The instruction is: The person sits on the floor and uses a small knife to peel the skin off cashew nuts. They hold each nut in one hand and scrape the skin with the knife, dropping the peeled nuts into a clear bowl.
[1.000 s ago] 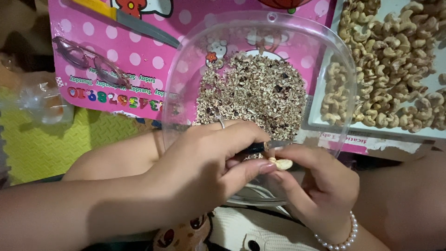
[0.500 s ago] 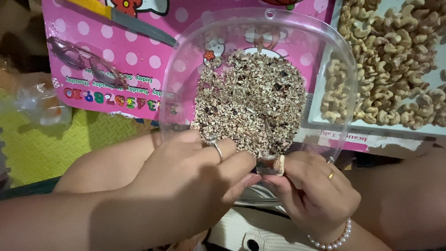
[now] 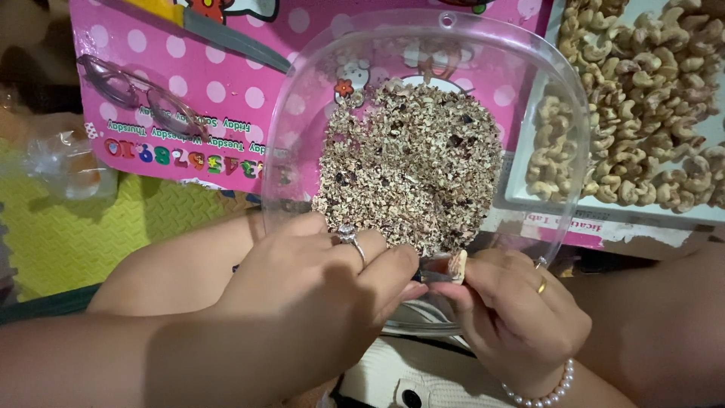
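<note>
Both hands meet at the near rim of a clear plastic bowl (image 3: 559, 151). Right hand (image 3: 521, 317), w/ gold ring and pearl bracelet, pinches a pale cashew (image 3: 457, 266) between thumb and fingertips, closed on it, right at the bowl's edge. Left hand (image 3: 317, 295), w/ a stone ring, is curled shut around a small dark tool (image 3: 429, 276), tip touching the cashew; can't tell what kind of tool. Bowl holds a heap of brownish skin bits (image 3: 411, 166). To the right, a white tray (image 3: 521, 198) full of peeled cashews. Behind, a pink dotted board (image 3: 219, 98) w/ glasses (image 3: 143, 94) lying on it; green mat (image 3: 83, 234) at left.
</note>
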